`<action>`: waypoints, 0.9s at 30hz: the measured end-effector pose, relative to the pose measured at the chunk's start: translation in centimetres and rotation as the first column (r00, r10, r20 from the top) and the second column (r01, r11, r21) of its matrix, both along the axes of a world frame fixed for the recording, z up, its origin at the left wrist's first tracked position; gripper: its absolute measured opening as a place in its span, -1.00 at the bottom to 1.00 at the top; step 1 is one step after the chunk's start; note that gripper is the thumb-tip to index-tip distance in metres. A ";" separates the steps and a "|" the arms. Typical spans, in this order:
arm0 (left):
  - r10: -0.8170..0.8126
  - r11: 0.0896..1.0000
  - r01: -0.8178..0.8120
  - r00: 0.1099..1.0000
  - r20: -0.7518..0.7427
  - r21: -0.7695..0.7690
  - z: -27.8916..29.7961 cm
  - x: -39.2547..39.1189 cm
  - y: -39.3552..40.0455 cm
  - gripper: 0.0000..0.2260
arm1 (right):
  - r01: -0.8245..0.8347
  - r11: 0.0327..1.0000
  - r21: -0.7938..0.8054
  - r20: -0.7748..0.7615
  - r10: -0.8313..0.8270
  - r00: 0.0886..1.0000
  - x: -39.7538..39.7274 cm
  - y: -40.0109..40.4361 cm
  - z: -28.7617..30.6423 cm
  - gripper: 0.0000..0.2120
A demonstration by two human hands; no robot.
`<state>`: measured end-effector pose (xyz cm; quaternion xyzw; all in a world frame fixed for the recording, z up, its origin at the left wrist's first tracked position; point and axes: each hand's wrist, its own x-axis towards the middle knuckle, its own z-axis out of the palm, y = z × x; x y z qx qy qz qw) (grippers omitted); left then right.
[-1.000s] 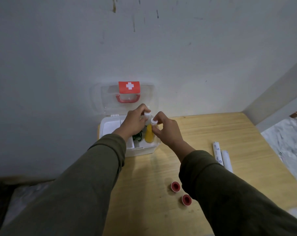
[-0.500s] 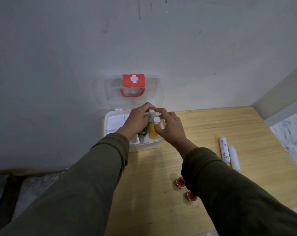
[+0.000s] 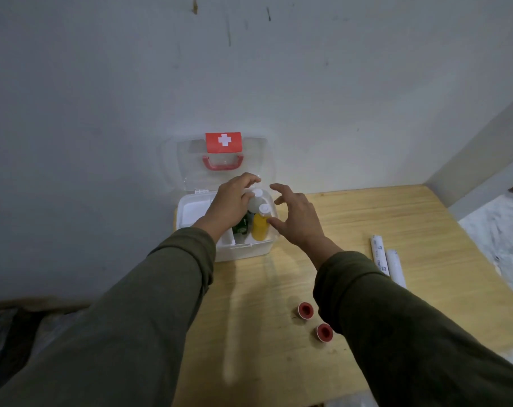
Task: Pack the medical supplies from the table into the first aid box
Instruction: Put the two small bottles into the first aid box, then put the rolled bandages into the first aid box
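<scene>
While my left hand (image 3: 230, 202) reaches down into the first aid box (image 3: 243, 251), its fingers curl round the clear bottle (image 3: 256, 201) with the white cap, thumb over the top side; I cannot see how firmly they close, since the back of the hand hides the contact. Just beside that bottle, on the side nearer me, stands the yellow bottle (image 3: 260, 227), also white-capped and upright in the same right-hand compartment of the box. My right hand (image 3: 296, 215) hovers at the right edge of the box with its fingers spread wide and holding nothing; the thumb tip lies against or just beside the yellow bottle, I cannot tell which. A dark green packet (image 3: 241, 226) sits in the box just left of the yellow bottle, partly under my left wrist. Behind the box its clear lid (image 3: 187, 160) stands open against the wall, with a red handle and a red label bearing a white cross. Well to the right of the box, two white bandage rolls (image 3: 386, 259) lie side by side on the wooden table (image 3: 367, 218). In front of the box, near my right sleeve, two red-cored tape rolls (image 3: 314, 320) rest on the table, slightly apart
</scene>
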<state>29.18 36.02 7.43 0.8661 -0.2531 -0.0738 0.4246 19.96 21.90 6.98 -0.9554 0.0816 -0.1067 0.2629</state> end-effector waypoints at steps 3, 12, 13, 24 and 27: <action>-0.004 1.000 0.004 1.000 0.021 0.003 0.9 -0.2 -0.7 -0.72 | 0.009 1.000 -0.004 0.013 -0.009 1.000 -0.7 -1.2 1.1 -0.40; 0.021 0.999 -0.017 0.997 0.080 -0.049 3.6 -3.6 -5.6 -0.73 | 0.038 0.996 -0.078 0.017 -0.037 0.999 -4.4 -7.5 3.7 -0.45; 0.025 0.998 -0.021 0.996 0.083 -0.053 3.8 -4.1 -6.3 -0.73 | 0.036 0.995 -0.090 0.016 -0.034 0.999 -4.9 -8.3 4.0 -0.45; -0.007 1.000 0.008 0.999 0.037 -0.028 1.6 -10.2 -14.0 -0.73 | 0.045 0.991 -0.124 -0.100 -0.058 0.993 -11.5 -17.2 2.7 -0.45; -0.027 1.000 0.027 1.000 -0.001 0.007 0.3 -11.8 -16.3 -0.70 | 0.058 0.993 -0.100 -0.126 -0.071 0.990 -13.1 -19.6 1.6 -0.45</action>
